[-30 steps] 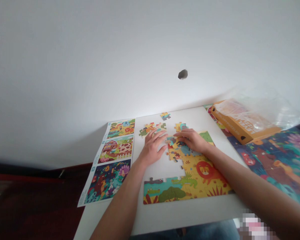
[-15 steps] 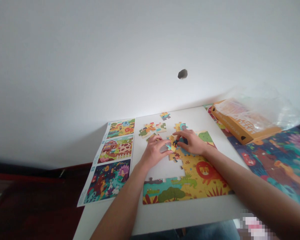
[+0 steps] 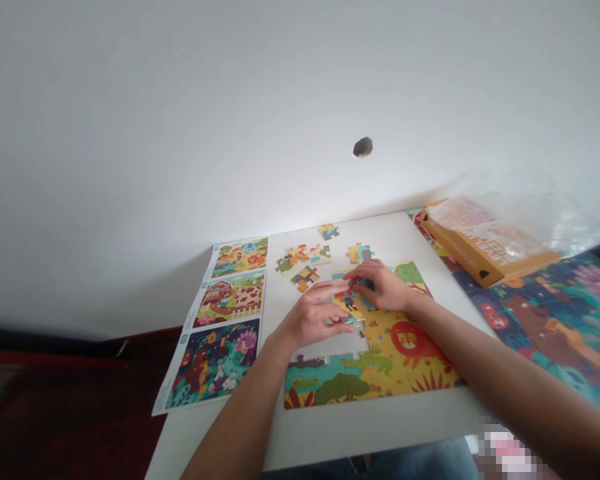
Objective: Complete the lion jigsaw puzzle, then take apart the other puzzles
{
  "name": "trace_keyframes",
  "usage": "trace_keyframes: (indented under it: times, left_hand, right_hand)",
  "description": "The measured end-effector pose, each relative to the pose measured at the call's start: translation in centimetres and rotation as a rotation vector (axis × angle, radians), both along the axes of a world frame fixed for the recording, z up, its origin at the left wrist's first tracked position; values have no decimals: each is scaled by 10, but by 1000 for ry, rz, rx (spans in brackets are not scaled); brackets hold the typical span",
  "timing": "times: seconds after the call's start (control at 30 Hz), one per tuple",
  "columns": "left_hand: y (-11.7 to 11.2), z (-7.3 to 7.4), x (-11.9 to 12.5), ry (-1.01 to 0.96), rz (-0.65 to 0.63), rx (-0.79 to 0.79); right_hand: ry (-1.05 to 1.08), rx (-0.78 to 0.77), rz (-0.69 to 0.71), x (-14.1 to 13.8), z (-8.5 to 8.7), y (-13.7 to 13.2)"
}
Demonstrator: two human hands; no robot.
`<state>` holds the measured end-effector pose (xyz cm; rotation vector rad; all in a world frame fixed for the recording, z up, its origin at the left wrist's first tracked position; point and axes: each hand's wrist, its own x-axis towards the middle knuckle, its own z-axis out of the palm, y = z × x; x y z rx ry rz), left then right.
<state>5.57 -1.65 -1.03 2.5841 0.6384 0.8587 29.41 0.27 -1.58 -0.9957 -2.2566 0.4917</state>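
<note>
A partly assembled jungle puzzle (image 3: 395,353) with a lion and a crocodile lies on the white table (image 3: 340,427). My left hand (image 3: 313,317) rests at the puzzle's left gap, fingers curled and pinching a yellow piece (image 3: 350,308) at its edge. My right hand (image 3: 380,283) sits just behind it, fingers pressed together on the same cluster of pieces at the puzzle's upper left. Loose pieces (image 3: 305,257) lie on the table behind my hands, one more (image 3: 305,277) close to my left fingers.
A reference sheet (image 3: 225,320) with three pictures hangs over the table's left edge. An orange box (image 3: 485,243) under clear plastic wrap (image 3: 530,207) stands at the right rear. Another finished dark puzzle (image 3: 555,320) lies at right. A wall rises behind, with a dark hole (image 3: 363,147).
My left hand has slid toward me and right, closing its fingers on the yellow piece. A loose piece that it covered shows now. My right hand has barely moved.
</note>
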Motion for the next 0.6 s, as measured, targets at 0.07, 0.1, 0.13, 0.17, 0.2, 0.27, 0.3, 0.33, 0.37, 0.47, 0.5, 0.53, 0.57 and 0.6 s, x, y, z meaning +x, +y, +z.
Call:
trace_keyframes:
  times: [0.07, 0.1, 0.13, 0.17, 0.2, 0.27, 0.3, 0.33, 0.37, 0.47, 0.5, 0.53, 0.57, 0.6]
  left_hand:
    - [-3, 1, 1, -6, -61, -33]
    - [-5, 2, 1, -7, -89, -58]
    - [-6, 3, 1, -3, -114, -88]
    - [-8, 3, 1, 5, -137, -120]
    - [-9, 4, 1, 17, -155, -154]
    - [-11, 7, 1, 50, -178, -226]
    - [-11, 8, 1, 71, -185, -267]
    - [-12, 9, 1, 90, -187, -307]
    - [-12, 10, 1, 100, -181, -342]
    - [-11, 14, 1, 86, -126, -382]
    - [-11, 14, 2, 78, -97, -368]
    - [-10, 15, 2, 82, -66, -344]
    - [-9, 16, 2, 102, -36, -316]
    - [-8, 16, 3, 136, -11, -287]
  right_hand:
    - [47, 21, -20, 2, 2, 1]
    - [63, 27, -26, 3, 2, 1]
    - [74, 32, -31, 3, 3, 1]
    - [83, 37, -34, 4, 3, 2]
    - [88, 40, -34, 4, 3, 2]
    - [94, 47, -26, 5, 1, 3]
    - [96, 51, -20, 5, -1, 4]
    - [97, 54, -13, 5, -2, 4]
    - [97, 56, -5, 5, -3, 5]
    - [102, 60, 4, 6, -5, 6]
    - [104, 61, 3, 6, -5, 7]
    - [106, 61, -1, 7, -5, 7]
    - [108, 60, -5, 7, -5, 7]
    - [109, 57, -8, 7, -4, 7]
